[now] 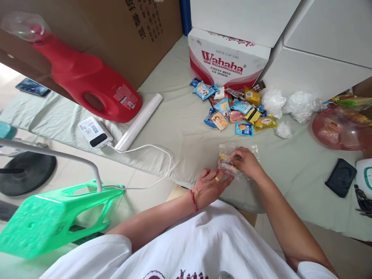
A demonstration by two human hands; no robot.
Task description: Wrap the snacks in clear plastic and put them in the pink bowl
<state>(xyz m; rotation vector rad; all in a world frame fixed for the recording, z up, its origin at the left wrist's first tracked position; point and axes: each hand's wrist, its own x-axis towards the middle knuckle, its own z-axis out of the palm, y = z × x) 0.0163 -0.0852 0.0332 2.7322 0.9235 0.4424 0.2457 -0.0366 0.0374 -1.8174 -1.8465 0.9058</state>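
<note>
A clear plastic bag [229,162] with a few wrapped snacks inside lies near the front edge of the pale green sheet [180,128]. My right hand [247,162] is closed on the bag's upper side, fingers pinching the plastic. My left hand [207,188], with a gold ring and a red string at the wrist, grips the bag's lower left edge. Beyond the bag, a heap of several small snack packets [232,110] in blue, yellow and red wrappers lies on the sheet.
A Wahaha water carton [226,58] stands behind the snacks. Crumpled clear bags [293,104] lie to the right, a pink dish [340,128] and black wallet [340,177] further right. Left: red detergent jug [87,85], film roll [139,121], power bank [95,132], green stool [58,217].
</note>
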